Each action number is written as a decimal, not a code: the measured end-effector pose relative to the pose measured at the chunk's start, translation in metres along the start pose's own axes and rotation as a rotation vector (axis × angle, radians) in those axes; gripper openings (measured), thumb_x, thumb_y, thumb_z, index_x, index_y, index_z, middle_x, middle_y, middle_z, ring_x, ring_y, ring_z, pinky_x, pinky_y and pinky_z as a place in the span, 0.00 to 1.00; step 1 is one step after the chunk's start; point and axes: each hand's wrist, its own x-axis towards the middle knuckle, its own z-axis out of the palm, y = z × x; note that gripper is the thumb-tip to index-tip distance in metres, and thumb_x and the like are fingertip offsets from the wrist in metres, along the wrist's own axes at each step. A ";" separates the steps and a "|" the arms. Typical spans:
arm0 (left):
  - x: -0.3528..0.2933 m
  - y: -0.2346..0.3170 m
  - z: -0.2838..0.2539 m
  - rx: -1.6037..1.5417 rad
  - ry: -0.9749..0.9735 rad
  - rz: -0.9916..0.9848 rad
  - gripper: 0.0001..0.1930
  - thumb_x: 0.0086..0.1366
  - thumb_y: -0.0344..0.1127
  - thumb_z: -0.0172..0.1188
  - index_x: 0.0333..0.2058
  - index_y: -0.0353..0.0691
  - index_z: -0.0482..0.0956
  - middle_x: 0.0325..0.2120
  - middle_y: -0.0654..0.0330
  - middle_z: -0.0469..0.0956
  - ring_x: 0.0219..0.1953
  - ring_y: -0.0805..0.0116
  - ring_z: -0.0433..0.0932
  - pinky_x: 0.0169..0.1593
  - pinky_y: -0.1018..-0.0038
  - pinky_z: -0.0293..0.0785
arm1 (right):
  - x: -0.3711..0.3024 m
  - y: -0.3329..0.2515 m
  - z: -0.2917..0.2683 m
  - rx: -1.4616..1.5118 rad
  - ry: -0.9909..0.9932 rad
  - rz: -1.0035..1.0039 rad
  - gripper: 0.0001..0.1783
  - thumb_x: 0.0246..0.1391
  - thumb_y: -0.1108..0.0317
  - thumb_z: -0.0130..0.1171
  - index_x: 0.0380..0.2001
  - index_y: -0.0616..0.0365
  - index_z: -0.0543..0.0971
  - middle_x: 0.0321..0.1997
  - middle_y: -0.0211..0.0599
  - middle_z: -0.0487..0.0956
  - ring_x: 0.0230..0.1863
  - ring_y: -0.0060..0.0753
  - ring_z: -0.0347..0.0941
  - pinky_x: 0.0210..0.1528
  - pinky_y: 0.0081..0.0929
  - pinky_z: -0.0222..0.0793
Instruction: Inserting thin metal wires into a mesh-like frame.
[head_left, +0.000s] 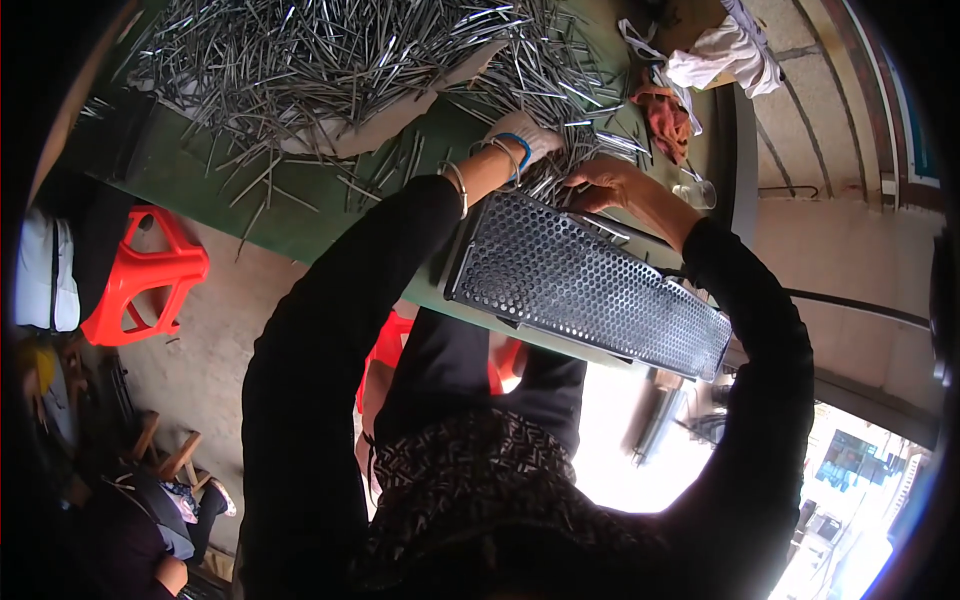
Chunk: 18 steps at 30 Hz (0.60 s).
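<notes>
A large heap of thin silvery metal rods (300, 70) lies on the green tabletop. My left hand (528, 135), in a pale glove with a blue band at the wrist, reaches into the rods at the heap's near edge. Its fingers are hidden. Just to its right, my right hand (612, 183) curls its bare fingers around rods, though the grip is partly hidden. Below both hands a long dark perforated metal tray (590, 275) stands tilted at the table's near edge, its holed side facing me. Some rods show behind its upper edge.
Cardboard (340, 138) lies under part of the heap. An orange cloth (664, 125), a white cloth (722, 55) and a clear cup (695, 194) are at the right. A red plastic stool (150, 275) stands on the floor at left; another person (140, 515) sits at lower left.
</notes>
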 end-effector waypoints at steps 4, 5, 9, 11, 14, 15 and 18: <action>0.010 0.001 -0.004 0.660 -0.270 0.453 0.13 0.54 0.39 0.65 0.27 0.34 0.74 0.23 0.57 0.75 0.26 0.64 0.76 0.29 0.68 0.71 | 0.008 0.019 -0.010 0.245 -0.043 0.020 0.09 0.52 0.68 0.60 0.34 0.62 0.77 0.27 0.39 0.80 0.23 0.34 0.78 0.23 0.32 0.78; 0.011 -0.013 -0.018 0.492 -0.280 0.370 0.14 0.57 0.42 0.62 0.30 0.34 0.76 0.21 0.55 0.74 0.24 0.63 0.77 0.27 0.66 0.70 | 0.011 0.007 0.001 0.250 -0.096 0.003 0.09 0.53 0.68 0.59 0.34 0.61 0.76 0.27 0.40 0.81 0.24 0.35 0.79 0.23 0.33 0.78; -0.034 0.039 0.003 0.781 0.011 -0.008 0.23 0.60 0.55 0.54 0.40 0.39 0.79 0.25 0.47 0.77 0.27 0.53 0.79 0.29 0.61 0.74 | -0.001 0.027 -0.015 0.323 -0.067 -0.011 0.09 0.53 0.67 0.59 0.33 0.62 0.76 0.26 0.43 0.80 0.24 0.37 0.79 0.23 0.33 0.78; -0.075 0.039 -0.019 0.955 0.098 0.114 0.29 0.58 0.62 0.53 0.36 0.36 0.80 0.29 0.46 0.79 0.31 0.50 0.80 0.34 0.60 0.76 | -0.008 0.015 0.000 0.215 -0.029 -0.080 0.09 0.53 0.69 0.58 0.32 0.64 0.75 0.26 0.44 0.80 0.25 0.38 0.79 0.23 0.34 0.78; -0.144 0.047 -0.028 0.944 0.262 0.068 0.30 0.56 0.64 0.54 0.40 0.40 0.79 0.30 0.50 0.80 0.29 0.52 0.80 0.34 0.62 0.76 | -0.002 0.005 0.000 0.092 -0.018 -0.056 0.08 0.51 0.70 0.57 0.31 0.65 0.74 0.25 0.45 0.79 0.24 0.40 0.79 0.22 0.36 0.79; -0.163 0.049 -0.028 0.880 0.265 0.045 0.25 0.58 0.57 0.55 0.40 0.38 0.78 0.28 0.52 0.80 0.27 0.54 0.80 0.32 0.65 0.76 | 0.001 0.004 0.001 0.093 -0.020 -0.060 0.08 0.51 0.70 0.57 0.31 0.65 0.74 0.25 0.45 0.79 0.24 0.40 0.79 0.22 0.36 0.79; -0.170 0.027 -0.027 0.483 0.225 0.101 0.22 0.60 0.51 0.55 0.43 0.39 0.77 0.26 0.53 0.80 0.24 0.59 0.79 0.30 0.68 0.75 | 0.006 0.003 0.007 0.265 -0.164 -0.061 0.07 0.47 0.71 0.59 0.27 0.63 0.73 0.23 0.44 0.74 0.17 0.40 0.73 0.18 0.39 0.75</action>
